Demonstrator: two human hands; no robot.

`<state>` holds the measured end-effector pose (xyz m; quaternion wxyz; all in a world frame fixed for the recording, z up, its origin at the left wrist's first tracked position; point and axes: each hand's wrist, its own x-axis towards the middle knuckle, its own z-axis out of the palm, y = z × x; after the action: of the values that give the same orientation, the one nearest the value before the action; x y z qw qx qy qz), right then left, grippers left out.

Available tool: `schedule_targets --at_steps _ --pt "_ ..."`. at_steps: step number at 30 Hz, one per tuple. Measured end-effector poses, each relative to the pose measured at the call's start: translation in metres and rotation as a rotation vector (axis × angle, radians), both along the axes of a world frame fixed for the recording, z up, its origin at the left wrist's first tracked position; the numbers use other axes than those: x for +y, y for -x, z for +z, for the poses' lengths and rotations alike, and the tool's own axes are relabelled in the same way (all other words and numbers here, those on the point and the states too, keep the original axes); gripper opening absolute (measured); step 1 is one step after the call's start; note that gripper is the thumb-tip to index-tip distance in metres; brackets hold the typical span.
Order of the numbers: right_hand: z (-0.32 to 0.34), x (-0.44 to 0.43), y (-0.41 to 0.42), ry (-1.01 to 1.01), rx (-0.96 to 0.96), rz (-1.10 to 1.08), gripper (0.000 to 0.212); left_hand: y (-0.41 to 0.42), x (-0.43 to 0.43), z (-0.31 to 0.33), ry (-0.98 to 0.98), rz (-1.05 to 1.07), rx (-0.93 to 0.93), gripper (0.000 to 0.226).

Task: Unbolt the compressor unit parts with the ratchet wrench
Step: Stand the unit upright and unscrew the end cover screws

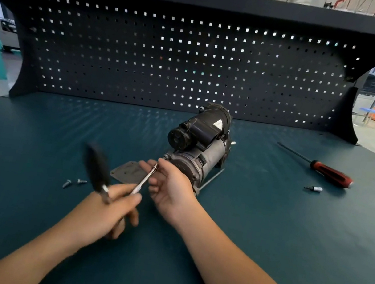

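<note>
The dark compressor unit (199, 144) lies on its side in the middle of the green bench top. My left hand (108, 208) grips the ratchet wrench (97, 169) near its head; the black handle sticks up and to the left and is blurred. A thin silver extension bar (145, 179) runs from the wrench head up to a bolt at the compressor's near end. My right hand (169, 186) pinches the bar's tip beside that bolt. A flat grey cover plate (126, 172) lies just left of the compressor.
Two loose bolts (74, 182) lie on the mat at the left. A red-handled screwdriver (321, 168) and a small socket bit (314, 188) lie at the right. A long thin rod (211, 179) lies right of the compressor. A dark pegboard (182, 61) closes the back.
</note>
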<state>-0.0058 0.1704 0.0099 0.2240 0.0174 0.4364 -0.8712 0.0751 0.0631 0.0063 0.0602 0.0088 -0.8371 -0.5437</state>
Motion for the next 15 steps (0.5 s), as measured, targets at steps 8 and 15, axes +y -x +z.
schedule_targets --at_steps 8,15 --pt "0.001 0.002 0.003 -0.036 0.052 -0.014 0.016 0.004 -0.008 0.015 -0.584 -0.009 -0.26 0.025" --pt "-0.003 -0.004 0.002 -0.025 0.015 -0.072 0.011 -0.001 -0.021 -0.002 0.698 0.021 0.234 0.014"
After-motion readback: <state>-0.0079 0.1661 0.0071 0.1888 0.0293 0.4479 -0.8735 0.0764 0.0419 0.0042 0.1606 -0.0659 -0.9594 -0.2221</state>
